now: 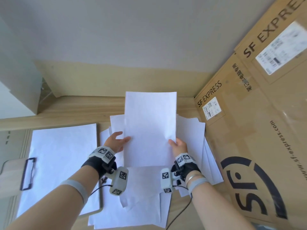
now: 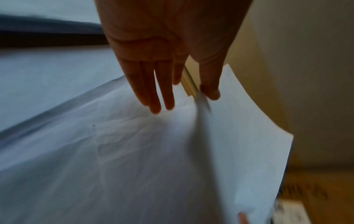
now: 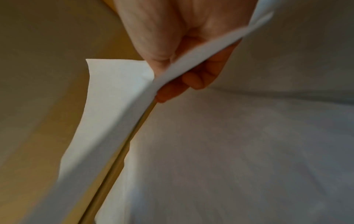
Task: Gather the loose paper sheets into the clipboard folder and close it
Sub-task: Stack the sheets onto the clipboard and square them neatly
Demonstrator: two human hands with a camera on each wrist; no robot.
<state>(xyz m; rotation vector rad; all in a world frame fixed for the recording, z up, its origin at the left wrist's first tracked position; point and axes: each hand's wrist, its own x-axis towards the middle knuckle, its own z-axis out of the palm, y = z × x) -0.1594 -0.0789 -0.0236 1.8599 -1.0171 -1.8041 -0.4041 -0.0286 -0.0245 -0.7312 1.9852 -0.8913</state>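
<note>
I hold white paper (image 1: 149,128) upright above the table with both hands. My left hand (image 1: 123,138) has its thumb on the front of the paper's left edge and its fingers straight behind it. The left wrist view shows that edge (image 2: 249,136) running between the thumb and fingers of the left hand (image 2: 189,98). My right hand (image 1: 174,143) pinches the lower right edge, and the right wrist view shows this right hand (image 3: 166,78) with its fingers curled under the paper (image 3: 114,106). A loose pile of sheets (image 1: 146,196) lies below. The open clipboard folder (image 1: 10,171) lies at the left with sheets (image 1: 63,163) on it and a black clip (image 1: 28,173).
Large cardboard boxes (image 1: 257,138) stand close along the right side of the pile. A wooden ledge (image 1: 74,112) and a pale wall (image 1: 132,39) run behind. A white box (image 1: 16,97) sits at the back left. A cable (image 1: 181,211) trails from my right wrist.
</note>
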